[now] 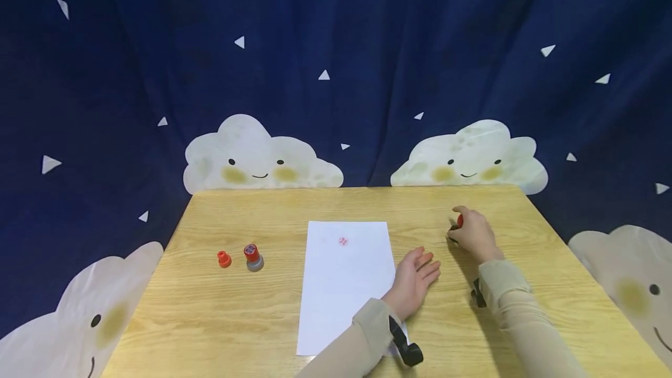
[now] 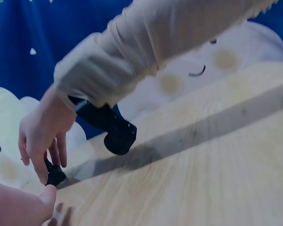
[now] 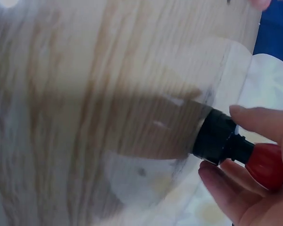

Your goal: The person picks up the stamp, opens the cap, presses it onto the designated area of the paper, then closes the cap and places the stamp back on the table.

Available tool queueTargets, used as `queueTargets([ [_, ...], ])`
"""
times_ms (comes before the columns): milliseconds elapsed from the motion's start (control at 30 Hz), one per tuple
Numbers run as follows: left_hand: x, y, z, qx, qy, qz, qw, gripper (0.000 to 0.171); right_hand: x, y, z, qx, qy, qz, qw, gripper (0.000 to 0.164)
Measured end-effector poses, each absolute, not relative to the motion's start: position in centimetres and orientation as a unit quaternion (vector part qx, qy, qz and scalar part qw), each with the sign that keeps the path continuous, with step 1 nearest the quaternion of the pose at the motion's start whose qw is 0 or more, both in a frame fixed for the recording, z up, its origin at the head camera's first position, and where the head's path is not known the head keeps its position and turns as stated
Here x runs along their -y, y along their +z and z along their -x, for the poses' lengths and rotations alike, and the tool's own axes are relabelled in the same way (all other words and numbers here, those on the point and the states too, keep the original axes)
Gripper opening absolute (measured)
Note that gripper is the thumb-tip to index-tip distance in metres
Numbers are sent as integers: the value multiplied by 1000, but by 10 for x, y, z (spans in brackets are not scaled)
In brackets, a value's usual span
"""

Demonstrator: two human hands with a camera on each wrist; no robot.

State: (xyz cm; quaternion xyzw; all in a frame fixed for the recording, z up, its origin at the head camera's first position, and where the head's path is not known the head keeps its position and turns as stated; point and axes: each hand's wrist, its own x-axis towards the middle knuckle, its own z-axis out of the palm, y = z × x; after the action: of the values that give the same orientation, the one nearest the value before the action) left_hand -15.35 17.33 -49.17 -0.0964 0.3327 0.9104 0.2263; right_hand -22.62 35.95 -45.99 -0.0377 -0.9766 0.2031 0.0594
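Observation:
My right hand (image 1: 475, 237) is at the right of the table, its fingers around a stamp (image 3: 217, 139) with a black base and a rounded red handle. In the right wrist view, the thumb and fingertips are at the black part, which is low at the tabletop. My left hand (image 1: 410, 284) hovers near the right edge of a white sheet of paper (image 1: 341, 296), fingers loosely spread and holding nothing. A round red stamp mark (image 1: 343, 241) is printed near the top of the sheet.
Left of the paper stand a small red cap-like piece (image 1: 224, 259) and a red cylinder (image 1: 252, 252) with a patterned top on a grey round base. The wooden table (image 1: 210, 319) ends at a dark blue curtain (image 1: 315, 16) with clouds.

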Motion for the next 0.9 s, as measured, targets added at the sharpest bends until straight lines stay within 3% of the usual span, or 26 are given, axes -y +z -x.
queueTargets([
  [300,-205,-494,170,-327,910,114,228,57,-360,-461,226,968,229,19,100,62],
  [733,-206,-491,174,-266,930,113,227,65,-331,-421,205,968,235,-16,82,60],
  [900,-196,-484,169,-254,933,99,236,50,-308,-401,189,966,246,-44,67,59],
])
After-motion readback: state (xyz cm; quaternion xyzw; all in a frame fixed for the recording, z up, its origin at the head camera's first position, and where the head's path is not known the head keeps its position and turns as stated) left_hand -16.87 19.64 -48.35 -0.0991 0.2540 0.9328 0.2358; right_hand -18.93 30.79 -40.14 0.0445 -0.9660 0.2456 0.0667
